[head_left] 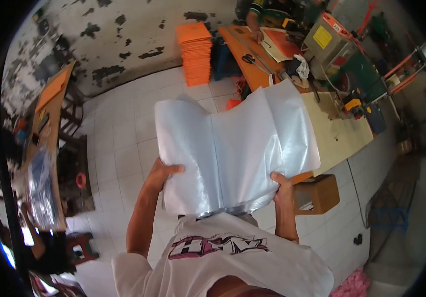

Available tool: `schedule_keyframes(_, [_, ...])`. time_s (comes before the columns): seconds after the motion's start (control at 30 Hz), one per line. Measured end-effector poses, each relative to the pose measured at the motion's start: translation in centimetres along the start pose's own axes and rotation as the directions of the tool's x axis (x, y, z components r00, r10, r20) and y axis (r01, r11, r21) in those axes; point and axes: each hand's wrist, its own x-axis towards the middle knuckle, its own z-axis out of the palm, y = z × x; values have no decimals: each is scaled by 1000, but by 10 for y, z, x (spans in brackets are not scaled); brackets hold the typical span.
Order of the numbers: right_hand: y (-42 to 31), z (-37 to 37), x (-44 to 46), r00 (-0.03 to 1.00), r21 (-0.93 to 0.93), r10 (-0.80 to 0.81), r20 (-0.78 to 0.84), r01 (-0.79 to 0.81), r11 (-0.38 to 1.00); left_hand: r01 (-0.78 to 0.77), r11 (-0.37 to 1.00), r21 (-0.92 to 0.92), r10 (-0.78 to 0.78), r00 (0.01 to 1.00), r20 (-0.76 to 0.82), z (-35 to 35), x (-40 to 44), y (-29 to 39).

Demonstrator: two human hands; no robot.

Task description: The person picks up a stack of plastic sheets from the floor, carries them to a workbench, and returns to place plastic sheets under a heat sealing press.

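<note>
A wide stack of shiny, translucent plastic sheets point(242, 148) spreads out in front of my chest, with a crease down its middle and a wavy far edge. My left hand point(165, 172) grips its left side, the thumb on top and the other fingers hidden underneath. At the right side my right hand point(283, 184) holds it the same way, thumb over the surface. The near edge, where several layers show, is close to my shirt. The sheets' far right part overlaps the view of the worktable point(339, 129).
A tall pile of orange sheets point(194, 54) stands on the floor by the wall. Scissors point(255, 60) and a machine point(328, 39) are on the worktable, where another person's hand point(257, 36) rests. A cardboard box point(322, 194) sits below. Another table point(49, 133) is at left.
</note>
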Motion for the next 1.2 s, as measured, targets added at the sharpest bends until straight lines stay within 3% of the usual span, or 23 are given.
schedule_keyframes(0.17, [-7, 78, 64, 992, 93, -63, -110, 73, 993, 12, 997, 75, -27, 981, 191, -34, 140, 84])
schedule_keyframes(0.33, [-39, 162, 121, 910, 119, -189, -368, 248, 961, 22, 995, 98, -59, 920, 388, -37, 264, 158])
schedule_keyframes(0.4, [-50, 178, 158, 896, 111, -211, -391, 274, 955, 19, 995, 102, -61, 900, 431, -28, 311, 189])
schedule_keyframes(0.73, [-92, 228, 345, 821, 91, -295, -490, 384, 919, -96, 979, 180, -39, 780, 624, 29, 561, 310])
schedule_keyframes(0.87, [-110, 248, 411, 798, 141, -243, -552, 376, 916, -70, 953, 295, -136, 772, 621, 65, 645, 349])
schedule_keyframes(1.03, [-108, 259, 500, 751, 177, -242, -614, 430, 885, -82, 929, 361, -230, 637, 736, 106, 773, 372])
schedule_keyframes(1.2, [-72, 263, 577, 603, 117, -275, -749, 529, 841, -70, 923, 379, -277, 564, 778, 144, 876, 395])
